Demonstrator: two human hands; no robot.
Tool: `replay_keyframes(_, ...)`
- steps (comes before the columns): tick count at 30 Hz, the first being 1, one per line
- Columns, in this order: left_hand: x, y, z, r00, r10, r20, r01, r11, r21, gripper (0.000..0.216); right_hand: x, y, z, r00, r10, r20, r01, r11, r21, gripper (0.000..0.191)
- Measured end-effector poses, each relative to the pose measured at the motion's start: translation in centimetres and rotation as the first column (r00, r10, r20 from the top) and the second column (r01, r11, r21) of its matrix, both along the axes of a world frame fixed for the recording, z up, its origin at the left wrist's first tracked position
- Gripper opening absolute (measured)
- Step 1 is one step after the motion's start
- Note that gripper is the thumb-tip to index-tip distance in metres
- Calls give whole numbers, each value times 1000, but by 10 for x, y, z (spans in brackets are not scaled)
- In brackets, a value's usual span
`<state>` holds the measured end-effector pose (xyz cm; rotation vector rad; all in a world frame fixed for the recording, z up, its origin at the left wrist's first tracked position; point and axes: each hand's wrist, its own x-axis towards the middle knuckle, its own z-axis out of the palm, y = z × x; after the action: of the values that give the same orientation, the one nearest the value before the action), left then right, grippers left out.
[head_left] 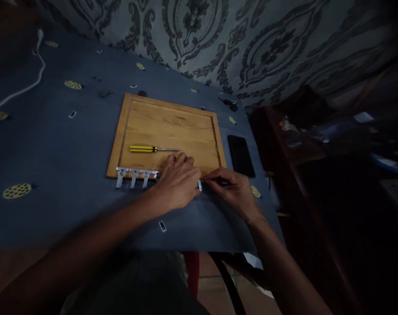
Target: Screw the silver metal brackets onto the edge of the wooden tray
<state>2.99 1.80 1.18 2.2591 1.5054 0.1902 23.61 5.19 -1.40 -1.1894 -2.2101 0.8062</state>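
Note:
A wooden board (pixel 172 120) lies on a blue patterned tablecloth (pixel 54 148). A metal hook rail (pixel 137 174) runs along the board's near edge, its hooks hanging over the cloth. My left hand (pixel 178 180) lies curled over the rail's right part, covering it. My right hand (pixel 233 188) is pinched at the rail's right end, thumb and fingers together on something too small to make out. A yellow-and-black screwdriver (pixel 153 149) rests on the board just beyond my left hand.
A black phone (pixel 241 155) lies right of the board. A white cable (pixel 28 83) trails at the far left. Keys (pixel 230 104) sit near the table's far right corner. Dark furniture with clutter stands to the right.

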Motion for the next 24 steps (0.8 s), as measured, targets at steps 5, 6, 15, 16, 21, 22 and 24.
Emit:
replay_keyframes(5,0,-1,-3,999,9,37,-9,1000,20,26,-5,2,10,987,104,126,-116,989,87,14)
replay_keyframes(6,0,-1,-3,999,10,35,-11,1000,14,27,-6,2,11,981,125,148,-139,986,94,16)
replay_keyframes(15,0,0,5,1000,8,8,-7,999,-41,29,-12,7,14,971,170,165,-186,979,83,18)
replay_keyframes(16,-1,0,4,1000,7,13,-6,999,-36,28,-12,6,14,976,163,147,-176,982,76,18)
replay_keyframes(21,-1,-1,1,1000,2,31,-2,1000,-13,28,-9,3,11,992,95,87,-97,995,10,10)
replay_keyframes(22,-1,-1,1,1000,5,29,-4,1000,-17,28,-9,3,11,994,75,80,-74,997,-12,8)
replay_keyframes(24,-1,-1,1,1000,9,28,-8,1000,-24,28,-9,3,11,997,48,65,-45,998,-54,12)
